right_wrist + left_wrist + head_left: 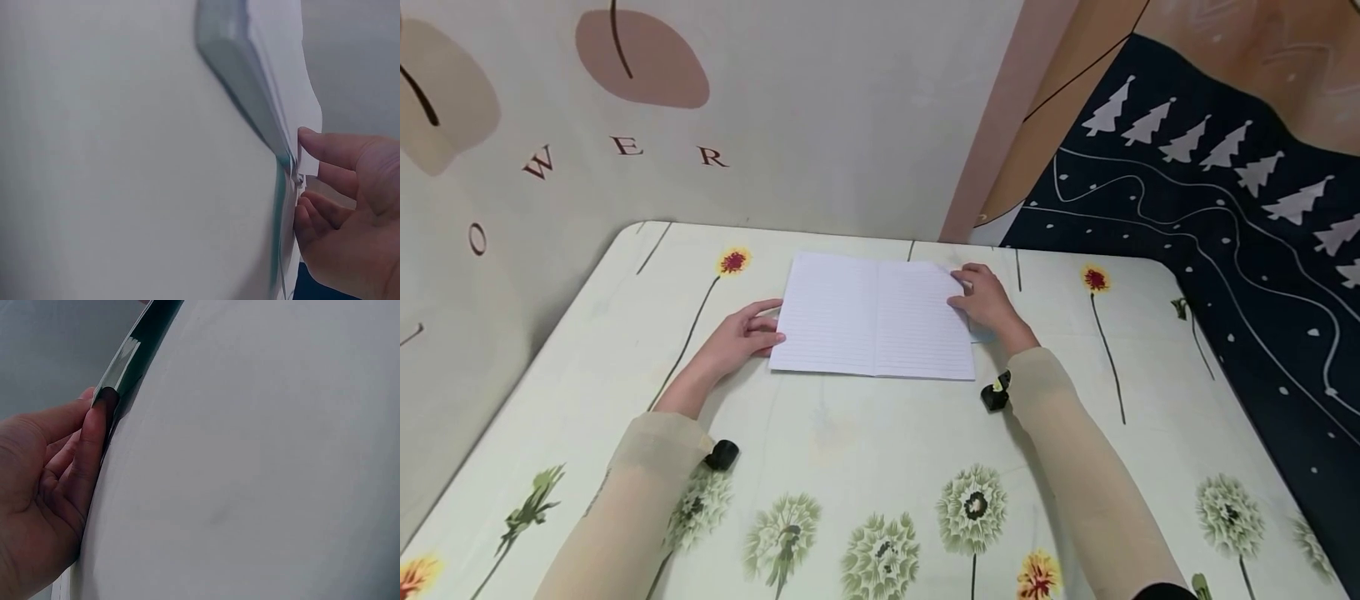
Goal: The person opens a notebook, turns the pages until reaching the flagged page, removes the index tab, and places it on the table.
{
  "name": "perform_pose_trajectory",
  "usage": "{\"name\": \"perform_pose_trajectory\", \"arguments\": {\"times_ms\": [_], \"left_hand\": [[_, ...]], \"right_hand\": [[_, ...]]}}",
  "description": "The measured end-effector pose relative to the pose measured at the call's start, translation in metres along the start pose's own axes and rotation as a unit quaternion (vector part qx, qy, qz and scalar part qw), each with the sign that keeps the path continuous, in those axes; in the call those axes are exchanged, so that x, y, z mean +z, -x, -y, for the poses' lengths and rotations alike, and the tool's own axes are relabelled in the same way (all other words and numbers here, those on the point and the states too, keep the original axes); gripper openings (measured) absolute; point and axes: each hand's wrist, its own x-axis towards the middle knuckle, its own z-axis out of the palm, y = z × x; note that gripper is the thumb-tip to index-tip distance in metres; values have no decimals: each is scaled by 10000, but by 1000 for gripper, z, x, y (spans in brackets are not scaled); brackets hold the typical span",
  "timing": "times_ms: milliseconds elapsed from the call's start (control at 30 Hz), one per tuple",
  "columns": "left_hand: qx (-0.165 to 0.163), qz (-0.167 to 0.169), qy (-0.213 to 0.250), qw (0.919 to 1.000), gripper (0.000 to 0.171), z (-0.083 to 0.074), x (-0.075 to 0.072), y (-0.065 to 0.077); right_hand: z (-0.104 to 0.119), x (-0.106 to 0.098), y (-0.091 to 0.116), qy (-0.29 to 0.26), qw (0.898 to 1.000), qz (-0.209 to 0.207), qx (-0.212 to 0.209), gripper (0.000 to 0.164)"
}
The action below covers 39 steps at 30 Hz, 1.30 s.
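Observation:
An open notebook (827, 321) with lined white pages lies across the far middle of the table. My left hand (737, 342) pinches its left edge, thumb on the page side and fingers beneath. In the left wrist view the notebook's dark green cover (145, 353) shows at the fingertips, its edge lifted. At the opposite side my right hand (987, 302) holds the right edge near the upper corner. The right wrist view shows the thumb on a white page (284, 81), which bends there, with the other fingers curled at the edge below.
The table (835, 442) has a white cloth printed with flowers. Behind it stands a pale wall (820, 125) with printed letters, and a dark cloth with white trees (1195, 192) hangs at the right. A small black device (722, 455) sits at each wrist.

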Motion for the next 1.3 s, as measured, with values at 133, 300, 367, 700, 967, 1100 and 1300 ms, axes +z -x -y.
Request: {"name": "perform_pose_trajectory", "arguments": {"times_ms": [133,300,367,700,967,1100,1300], "left_hand": [[10,-7,55,10000,64,0,1,0],[-10,3,68,10000,64,-1,1,0],[-22,-10,72,10000,64,-1,0,-1],[-55,-25,30,10000,64,1,1,-1],[-107,-23,-7,9999,65,1,0,-2],[-77,-25,-13,10000,65,2,0,-1],[39,29,25,10000,65,1,-1,0]], "right_hand": [[1,0,2,-129,9999,-101,-39,52],[0,0,4,-503,9980,-378,-85,48],[1,0,5,-623,9970,-439,-105,49],[3,-1,10,-1212,9896,-772,115,53],[1,1,8,-1457,9841,-972,299,40],[0,2,8,-1452,9840,-1013,222,29],[2,1,11,-1673,9819,-869,199,29]]}}
